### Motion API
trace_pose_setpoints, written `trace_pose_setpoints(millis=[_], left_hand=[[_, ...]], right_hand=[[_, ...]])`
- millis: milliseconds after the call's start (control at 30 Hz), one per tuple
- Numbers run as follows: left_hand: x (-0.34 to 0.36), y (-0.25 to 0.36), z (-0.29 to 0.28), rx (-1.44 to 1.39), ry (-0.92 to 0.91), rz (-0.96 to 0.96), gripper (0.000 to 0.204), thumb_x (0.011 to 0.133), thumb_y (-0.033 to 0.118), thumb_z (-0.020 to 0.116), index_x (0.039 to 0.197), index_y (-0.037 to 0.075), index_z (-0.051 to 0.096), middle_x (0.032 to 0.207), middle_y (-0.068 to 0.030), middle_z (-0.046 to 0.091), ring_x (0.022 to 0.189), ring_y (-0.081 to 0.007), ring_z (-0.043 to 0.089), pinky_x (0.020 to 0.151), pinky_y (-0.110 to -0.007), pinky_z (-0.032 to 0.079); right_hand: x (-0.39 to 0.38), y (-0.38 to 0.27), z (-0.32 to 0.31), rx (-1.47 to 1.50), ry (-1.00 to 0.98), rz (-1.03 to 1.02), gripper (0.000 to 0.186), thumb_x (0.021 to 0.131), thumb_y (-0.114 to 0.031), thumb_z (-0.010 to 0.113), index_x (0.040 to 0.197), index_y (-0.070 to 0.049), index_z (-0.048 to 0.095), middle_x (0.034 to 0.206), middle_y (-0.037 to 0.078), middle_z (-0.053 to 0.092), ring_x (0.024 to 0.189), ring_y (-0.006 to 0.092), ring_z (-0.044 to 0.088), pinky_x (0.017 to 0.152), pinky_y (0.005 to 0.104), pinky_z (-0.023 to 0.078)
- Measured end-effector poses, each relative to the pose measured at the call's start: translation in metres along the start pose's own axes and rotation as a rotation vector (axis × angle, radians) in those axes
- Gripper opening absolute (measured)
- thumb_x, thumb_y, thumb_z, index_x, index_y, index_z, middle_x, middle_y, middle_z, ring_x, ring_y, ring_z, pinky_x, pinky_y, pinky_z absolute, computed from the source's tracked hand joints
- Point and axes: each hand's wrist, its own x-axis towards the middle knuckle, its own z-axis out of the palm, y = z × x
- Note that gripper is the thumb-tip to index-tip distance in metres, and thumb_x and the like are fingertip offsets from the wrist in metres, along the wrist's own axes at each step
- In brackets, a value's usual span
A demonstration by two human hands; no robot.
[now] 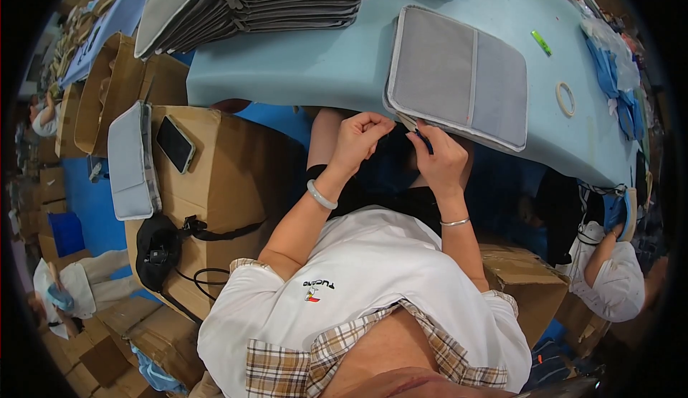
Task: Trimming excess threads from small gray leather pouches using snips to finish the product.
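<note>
A grey padded zipped case [430, 61] lies on the light blue table, its near left corner just above my hands. My left hand [358, 140] is closed in a pinch beside that corner; what is between its fingertips is too small to make out. My right hand [438, 155] is closed on a small dark tool [423, 140], perhaps snips, just below the case's edge. Stacks of similar grey cases [287, 0] stand at the back of the table. A green tool [541, 43] and a tape roll [565, 100] lie to the right.
At my left are a cardboard box [215, 161] with a phone [175, 143], another case [131, 161] and a black bag [158, 251]. Another box [523, 276] sits at my right. Co-workers [609, 269] [75, 287] are on both sides. Blue plastic pieces [623, 111] lie at the table's right.
</note>
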Motion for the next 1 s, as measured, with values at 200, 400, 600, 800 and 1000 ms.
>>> trace_pose_setpoints(millis=[200,400,600,800,1000], left_hand=[[-0.002,0.000,0.000,-0.011,-0.006,0.002,0.012,0.088,0.010,0.068,0.090,-0.001,0.070,0.056,0.0038,0.055,0.040,-0.0007,0.041,0.037,-0.018,0.027],[0.000,-0.002,0.002,0.030,0.002,-0.009,0.013,0.089,0.011,0.069,0.090,-0.001,0.071,0.056,0.0042,0.055,0.041,-0.0010,0.042,0.037,-0.018,0.028],[-0.001,-0.001,-0.010,0.055,0.020,-0.064,0.023,0.094,0.021,0.064,0.097,0.000,0.071,0.053,0.0049,0.051,0.040,-0.0012,0.040,0.036,-0.018,0.027],[0.006,-0.003,-0.001,-0.019,0.110,0.013,0.025,0.096,0.023,0.062,0.099,0.000,0.070,0.050,0.0055,0.047,0.039,-0.0014,0.037,0.036,-0.019,0.025],[0.010,-0.003,0.003,-0.064,0.140,-0.026,0.023,0.094,0.020,0.065,0.099,-0.002,0.069,0.053,0.0048,0.049,0.040,-0.0013,0.037,0.036,-0.019,0.025]], right_hand=[[0.000,-0.002,0.000,0.000,0.003,-0.001,0.018,0.077,-0.012,0.079,0.089,-0.003,0.068,0.083,0.007,0.072,0.071,0.0237,0.069,0.062,0.0288,0.053],[0.000,-0.001,0.001,-0.004,-0.007,0.016,0.017,0.077,-0.012,0.079,0.088,-0.003,0.068,0.083,0.007,0.072,0.071,0.0242,0.069,0.061,0.0289,0.053],[-0.005,-0.003,-0.005,0.042,0.013,0.052,0.018,0.077,-0.012,0.079,0.088,-0.003,0.068,0.082,0.008,0.072,0.070,0.0251,0.069,0.060,0.0295,0.053],[-0.007,-0.003,-0.005,0.036,0.000,0.086,0.018,0.078,-0.014,0.079,0.088,-0.004,0.068,0.081,0.010,0.071,0.070,0.0262,0.069,0.060,0.0300,0.053],[-0.008,-0.001,0.000,0.074,0.027,0.109,0.019,0.078,-0.015,0.079,0.088,-0.004,0.068,0.081,0.010,0.072,0.069,0.0261,0.069,0.058,0.0301,0.052]])
